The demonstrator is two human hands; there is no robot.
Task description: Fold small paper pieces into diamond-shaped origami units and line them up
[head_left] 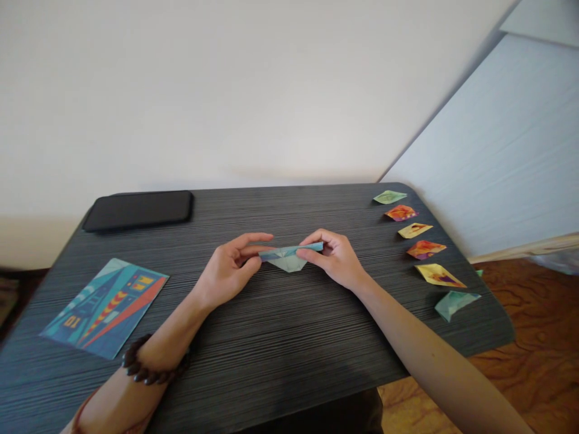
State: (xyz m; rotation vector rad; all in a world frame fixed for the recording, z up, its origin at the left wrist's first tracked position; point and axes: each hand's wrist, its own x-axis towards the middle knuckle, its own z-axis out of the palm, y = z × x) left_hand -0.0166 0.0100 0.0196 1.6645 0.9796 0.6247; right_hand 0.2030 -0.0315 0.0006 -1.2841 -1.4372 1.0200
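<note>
A partly folded piece of light blue-green origami paper [289,261] is held between my two hands above the middle of the dark table. It has a narrow folded strip along its top and a blunt-pointed flap below. My left hand [233,265] pinches its left end between thumb and fingers, with the upper fingers stretched out. At the other end, my right hand [335,256] grips the strip, thumb in front and fingers behind. A beaded bracelet [149,367] circles my left wrist.
Several small folded paper pieces, among them a green one [389,197], an orange one [426,249] and a teal one [456,304], line the right edge of the table [280,337]. A printed paper square [108,307] lies at left, below a black phone [139,210]. A wall [253,90] stands behind.
</note>
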